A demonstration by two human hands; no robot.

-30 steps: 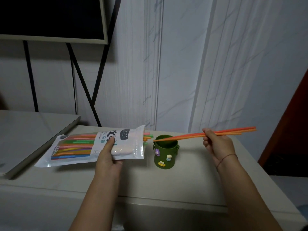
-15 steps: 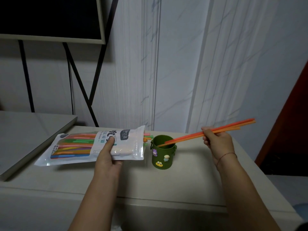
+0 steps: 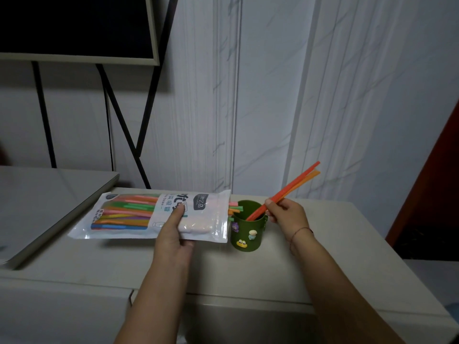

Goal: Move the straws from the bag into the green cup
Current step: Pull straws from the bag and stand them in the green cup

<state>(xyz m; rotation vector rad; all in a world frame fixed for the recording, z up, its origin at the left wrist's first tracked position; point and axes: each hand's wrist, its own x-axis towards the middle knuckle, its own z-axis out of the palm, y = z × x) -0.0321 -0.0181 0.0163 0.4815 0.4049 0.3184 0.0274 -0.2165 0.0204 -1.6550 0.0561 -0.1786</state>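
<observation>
Near the back edge of the table (image 3: 248, 276), the left hand (image 3: 173, 234) grips the bag (image 3: 139, 217), thumb on top, holding it flat with its open end just beside the green cup (image 3: 247, 232), where a few straw tips (image 3: 236, 209) stick out of the bag. The right hand (image 3: 285, 214) pinches a red and an orange straw (image 3: 290, 188) partway along. Those two straws slant up to the right, their lower ends already inside the cup, which stands upright toward the table's back right.
</observation>
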